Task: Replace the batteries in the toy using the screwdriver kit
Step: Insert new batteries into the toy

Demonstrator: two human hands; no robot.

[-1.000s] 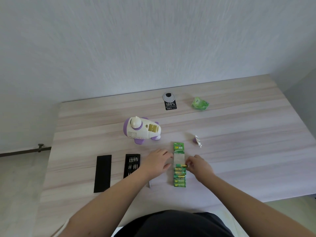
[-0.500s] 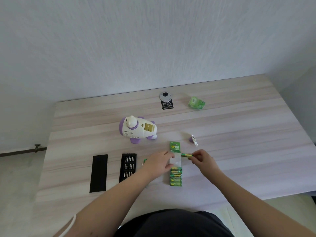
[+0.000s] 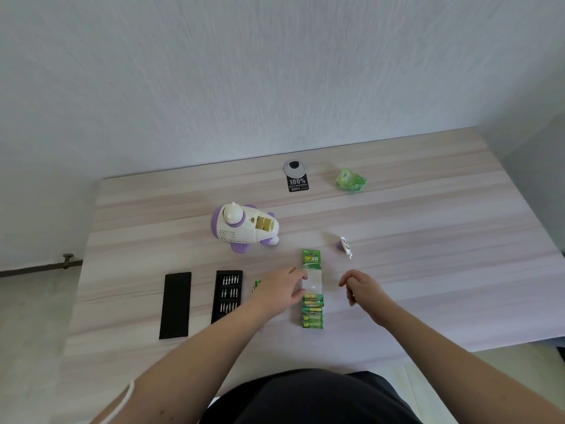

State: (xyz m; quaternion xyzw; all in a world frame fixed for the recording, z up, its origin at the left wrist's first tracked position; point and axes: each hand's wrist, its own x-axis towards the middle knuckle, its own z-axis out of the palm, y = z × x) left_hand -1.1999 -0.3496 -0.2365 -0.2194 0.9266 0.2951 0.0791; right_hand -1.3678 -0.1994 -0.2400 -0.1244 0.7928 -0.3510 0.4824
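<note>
The white and purple toy lies on its side on the table, its battery bay open and showing gold contacts. A small purple and white cover lies to its right. A green battery pack lies near the front edge. My left hand grips the pack's left edge at its emptied clear part. Just right of the pack hovers my right hand, fingers curled round a battery I can no longer see. A loose green battery peeks out left of my left hand.
The open black bit case and its black lid lie at the front left. At the back are a crumpled green wrapper, a black label and a round cable grommet. A wall stands close behind the table.
My right hand pulled a battery out of the pack, then moved right and closed round it. My left hand stayed holding the pack. The camera shifted slightly.
</note>
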